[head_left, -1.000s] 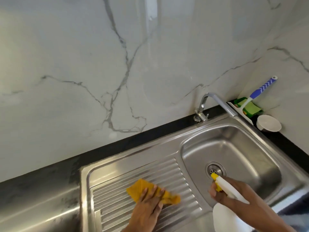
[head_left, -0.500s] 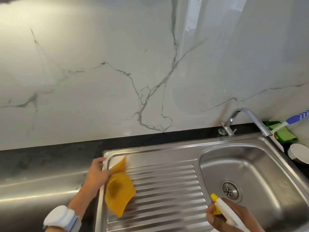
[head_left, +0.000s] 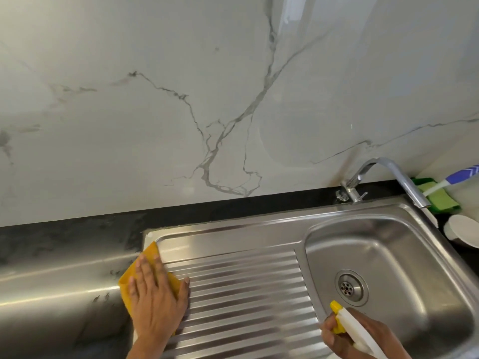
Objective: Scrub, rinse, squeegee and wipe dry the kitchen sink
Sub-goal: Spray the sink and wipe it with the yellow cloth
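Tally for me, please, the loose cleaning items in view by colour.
Yellow: 1, cloth
White and yellow: 1, spray bottle
Green: 1, sponge
Blue and white: 1, squeegee
White: 1, bowl
Total: 5

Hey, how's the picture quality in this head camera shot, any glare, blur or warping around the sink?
Head view: bright streaks of glare run along the drainboard ridges and the steel counter; a pale reflection shows high on the marble wall; the wide lens bows the black counter edge; the left hand on the yellow cloth and the right hand holding the spray bottle look slightly soft.
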The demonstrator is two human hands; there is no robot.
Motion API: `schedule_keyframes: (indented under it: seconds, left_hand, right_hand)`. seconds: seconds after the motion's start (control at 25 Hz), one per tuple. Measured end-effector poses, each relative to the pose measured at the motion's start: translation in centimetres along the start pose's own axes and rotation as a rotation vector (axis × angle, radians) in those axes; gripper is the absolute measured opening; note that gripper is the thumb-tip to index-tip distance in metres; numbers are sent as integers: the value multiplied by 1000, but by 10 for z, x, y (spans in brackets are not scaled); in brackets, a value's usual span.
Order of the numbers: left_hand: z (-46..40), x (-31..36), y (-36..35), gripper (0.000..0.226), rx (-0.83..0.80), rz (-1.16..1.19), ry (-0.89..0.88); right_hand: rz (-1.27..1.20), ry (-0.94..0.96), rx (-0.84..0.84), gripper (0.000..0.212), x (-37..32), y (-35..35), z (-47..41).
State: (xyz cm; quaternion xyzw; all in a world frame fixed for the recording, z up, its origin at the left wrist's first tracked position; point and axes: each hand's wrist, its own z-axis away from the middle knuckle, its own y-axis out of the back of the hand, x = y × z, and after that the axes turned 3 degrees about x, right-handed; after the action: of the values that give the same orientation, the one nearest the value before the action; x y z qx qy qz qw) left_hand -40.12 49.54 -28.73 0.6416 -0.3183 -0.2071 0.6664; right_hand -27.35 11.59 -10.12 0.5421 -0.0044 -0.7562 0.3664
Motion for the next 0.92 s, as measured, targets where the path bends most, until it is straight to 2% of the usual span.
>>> schedule_keyframes:
  seconds: [0.08, 0.12, 0.24, 0.44, 0.52, 0.64, 0.76, 0.92]
  left_hand:
    - [6, 7, 0, 95, 54, 24, 70]
    - [3, 17, -5, 92, 34, 28, 91]
    - [-13, 47, -16, 89, -30, 32, 168]
    - [-36, 131, -20, 83, -90, 142, 247]
    - [-38, 179, -24, 80, -117, 150, 100]
    - [-28, 230, -36, 73, -129, 100, -358]
    - [-17, 244, -35, 67, -190, 48, -698]
    - [24, 226, -40, 62, -162, 29, -1091]
  right_hand:
    - [-3, -32, -5, 28, 6, 8, -9]
    - [26, -15, -34, 26, 17, 13, -12]
    - [149, -55, 27, 21, 15, 30, -25]
    - [91, -47, -39, 18, 16, 49, -38]
    - [103, -67, -24, 16, 18, 54, -41]
    - [144, -63, -18, 15, 13, 61, -45]
    - [115, -30, -45, 12, 3, 59, -47]
    - [96, -48, 2, 16, -12, 48, -47]
